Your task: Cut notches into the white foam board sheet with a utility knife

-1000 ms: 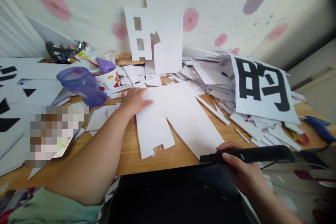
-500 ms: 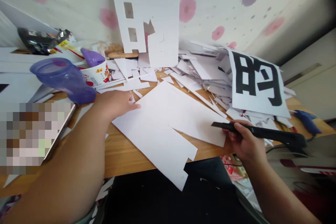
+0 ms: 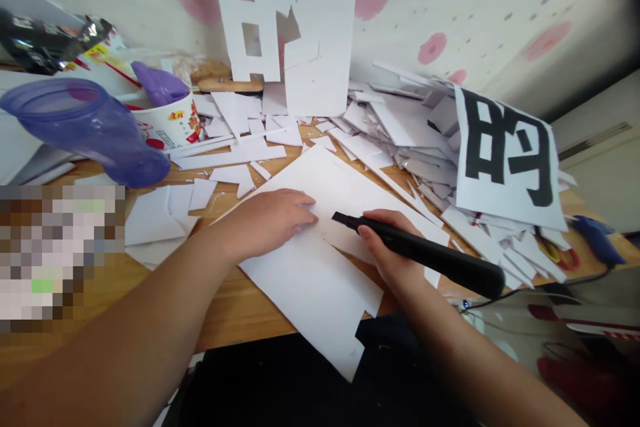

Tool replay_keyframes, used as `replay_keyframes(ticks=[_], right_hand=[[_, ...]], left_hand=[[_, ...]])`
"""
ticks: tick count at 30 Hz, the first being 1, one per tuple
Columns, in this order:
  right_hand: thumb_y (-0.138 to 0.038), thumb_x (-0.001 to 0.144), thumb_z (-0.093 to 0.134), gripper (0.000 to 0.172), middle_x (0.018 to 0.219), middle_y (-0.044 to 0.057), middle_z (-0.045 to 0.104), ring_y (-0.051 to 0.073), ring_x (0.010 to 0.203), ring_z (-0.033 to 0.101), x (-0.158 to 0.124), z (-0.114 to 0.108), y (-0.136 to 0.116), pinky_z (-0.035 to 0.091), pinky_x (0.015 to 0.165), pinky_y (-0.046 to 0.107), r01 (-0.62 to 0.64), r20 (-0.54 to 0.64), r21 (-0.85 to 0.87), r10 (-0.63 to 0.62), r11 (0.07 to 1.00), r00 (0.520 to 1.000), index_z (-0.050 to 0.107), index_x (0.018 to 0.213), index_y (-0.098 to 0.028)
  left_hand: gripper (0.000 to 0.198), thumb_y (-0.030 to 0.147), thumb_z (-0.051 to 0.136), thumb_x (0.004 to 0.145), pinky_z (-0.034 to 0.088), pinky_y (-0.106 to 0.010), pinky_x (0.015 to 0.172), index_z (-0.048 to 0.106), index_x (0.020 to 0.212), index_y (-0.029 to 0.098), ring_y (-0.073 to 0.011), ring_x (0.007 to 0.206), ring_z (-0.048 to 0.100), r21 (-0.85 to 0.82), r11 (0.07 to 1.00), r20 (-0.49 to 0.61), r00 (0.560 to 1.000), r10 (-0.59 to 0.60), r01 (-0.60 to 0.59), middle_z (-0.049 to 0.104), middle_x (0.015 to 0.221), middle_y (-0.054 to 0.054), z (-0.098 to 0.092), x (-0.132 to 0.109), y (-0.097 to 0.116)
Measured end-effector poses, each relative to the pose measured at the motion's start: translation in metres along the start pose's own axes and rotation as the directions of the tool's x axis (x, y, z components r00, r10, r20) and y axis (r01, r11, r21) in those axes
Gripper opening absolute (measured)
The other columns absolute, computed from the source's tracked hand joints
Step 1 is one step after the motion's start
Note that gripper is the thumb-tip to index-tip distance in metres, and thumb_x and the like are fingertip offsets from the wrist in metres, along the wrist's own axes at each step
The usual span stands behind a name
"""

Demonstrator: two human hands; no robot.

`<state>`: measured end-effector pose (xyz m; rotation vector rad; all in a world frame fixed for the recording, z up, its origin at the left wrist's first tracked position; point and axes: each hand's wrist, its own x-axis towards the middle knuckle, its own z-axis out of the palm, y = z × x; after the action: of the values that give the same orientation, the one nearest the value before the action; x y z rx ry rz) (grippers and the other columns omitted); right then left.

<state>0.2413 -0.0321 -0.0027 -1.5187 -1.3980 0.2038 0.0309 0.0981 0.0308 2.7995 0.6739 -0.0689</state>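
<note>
From afar, my right grip (image 3: 393, 253) clasps the black cutter (image 3: 437, 253), aimed across the white board (image 3: 305, 283) toward my flat left grip (image 3: 273, 220).

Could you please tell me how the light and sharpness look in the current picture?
Head view: a pixelated patch covers part of the left side; head view: the upper right corner falls dark; head view: the board is bright, while the black tool shows little surface detail.
</note>
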Motion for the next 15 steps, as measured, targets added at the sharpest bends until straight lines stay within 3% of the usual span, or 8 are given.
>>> replay_keyframes(ticks=[5, 15], right_hand=[[-0.030, 0.080, 0.072, 0.016, 0.086, 0.001, 0.074, 0.017, 0.074, 0.070, -0.0017, 0.0009, 0.0022, 0.059, 0.065, 0.029, -0.047, 0.036, -0.031, 0.048, 0.998, 0.998, 0.071, 0.095, -0.026], [-0.032, 0.079, 0.071, 0.014, 0.079, 0.000, 0.075, 0.015, 0.067, 0.071, 0.0000, 0.0078, -0.0056, 0.059, 0.061, 0.026, -0.012, 0.036, -0.063, 0.014, 0.998, 0.999, 0.070, 0.092, -0.025]], left_hand=[[0.032, 0.019, 0.050, 0.095, 0.040, -0.038, 0.108, 0.072, 0.117, 0.026, -0.0260, 0.133, 0.051, -0.007, 1.000, -0.002, 1.000, -0.014, 0.014, 0.058, 0.143, -0.006, 0.0019, 0.0007, 0.0002], [0.031, 0.022, 0.049, 0.096, 0.040, -0.038, 0.107, 0.073, 0.114, 0.026, -0.0258, 0.131, 0.053, -0.019, 1.000, -0.007, 1.000, -0.021, 0.021, 0.059, 0.142, -0.005, 0.0013, 0.0020, 0.0017]])
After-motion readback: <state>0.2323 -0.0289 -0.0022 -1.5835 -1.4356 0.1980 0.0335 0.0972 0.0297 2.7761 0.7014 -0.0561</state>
